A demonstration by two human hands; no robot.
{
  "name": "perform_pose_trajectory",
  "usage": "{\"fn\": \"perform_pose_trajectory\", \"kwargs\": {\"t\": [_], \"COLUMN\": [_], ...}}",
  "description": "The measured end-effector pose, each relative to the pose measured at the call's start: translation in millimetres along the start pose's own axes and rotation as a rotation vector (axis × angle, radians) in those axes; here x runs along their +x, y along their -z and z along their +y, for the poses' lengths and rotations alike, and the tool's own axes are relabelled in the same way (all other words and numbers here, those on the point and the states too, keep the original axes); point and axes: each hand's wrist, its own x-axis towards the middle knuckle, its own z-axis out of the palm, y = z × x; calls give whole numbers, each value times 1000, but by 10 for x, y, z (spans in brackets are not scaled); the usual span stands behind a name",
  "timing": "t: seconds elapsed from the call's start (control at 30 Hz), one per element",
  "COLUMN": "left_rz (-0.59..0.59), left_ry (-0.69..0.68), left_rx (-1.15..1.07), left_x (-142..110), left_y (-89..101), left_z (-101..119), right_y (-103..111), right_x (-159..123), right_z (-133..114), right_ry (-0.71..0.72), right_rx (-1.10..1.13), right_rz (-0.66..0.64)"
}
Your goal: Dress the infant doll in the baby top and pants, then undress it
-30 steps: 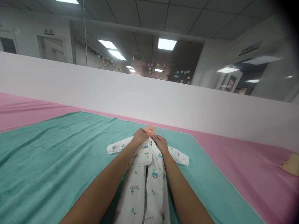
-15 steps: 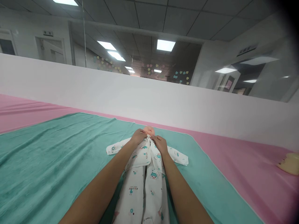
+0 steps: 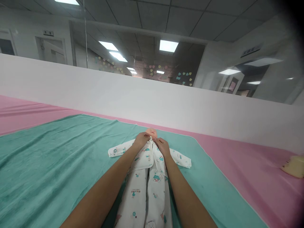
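A baby doll [image 3: 152,132] lies on its back, its head at the far end. It wears a white printed baby top [image 3: 144,158], both sleeves spread out sideways, and matching printed trousers [image 3: 135,193]. My left hand [image 3: 142,139] is closed, pinching the top's collar just below the doll's chin. On the other side of the neck, my right hand [image 3: 162,146] pinches the collar too. A small white tie or knot of fabric shows between the two hands. My fingertips partly hide the collar edges.
A teal blanket [image 3: 71,164] lies under the doll, over a pink sheet [image 3: 249,158]. Behind stands a low white wall [image 3: 118,95] with glass above it. At the far right, a pale yellow object [image 3: 294,166] rests on the pink sheet.
My left fingers have shifted slightly at the collar, close to the white tie. My right hand and the doll have stayed almost still.
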Motion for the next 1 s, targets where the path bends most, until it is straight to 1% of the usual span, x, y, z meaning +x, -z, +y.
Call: {"fn": "perform_pose_trajectory", "kwargs": {"t": [0.13, 0.3, 0.37, 0.43, 0.53, 0.6, 0.67, 0.73, 0.8, 0.9, 0.93, 1.0], "left_rz": [-9, -19, -24, -22, 2, 2, -24, -70, -96, -75, -61, -42], "left_ry": [-40, -43, -44, -58, -89, -142, -208, -256, -295, -343, -349, -351], "left_rx": [35, 37, 41, 55, 96, 153, 196, 197, 179, 160, 153, 138], "left_x": [-7, 8, 4, -26, -154, -300, -476, -646, -774, -862, -870, -873], "left_y": [-1, -24, -38, -51, -56, -36, 8, 64, 113, 148, 150, 151], "left_z": [-13, -29, -26, -23, -35, -56, -80, -95, -98, -93, -92, -90], "right_y": [-8, -28, -20, 15, 108, 167, 194, 183, 145, 101, 101, 130], "right_x": [21, 36, -24, -143, -399, -571, -709, -807, -872, -939, -956, -984], "right_z": [22, 50, 41, 27, 10, -5, -36, -88, -155, -257, -287, -335], "right_ry": [19, 88, 121, 141, 137, 132, 141, 152, 157, 168, 170, 165], "right_rx": [-1, 22, 35, 30, -46, -112, -154, -200, -276, -414, -459, -542], "right_rz": [-22, -107, -142, -178, -258, -312, -332, -321, -284, -228, -233, -291]}}
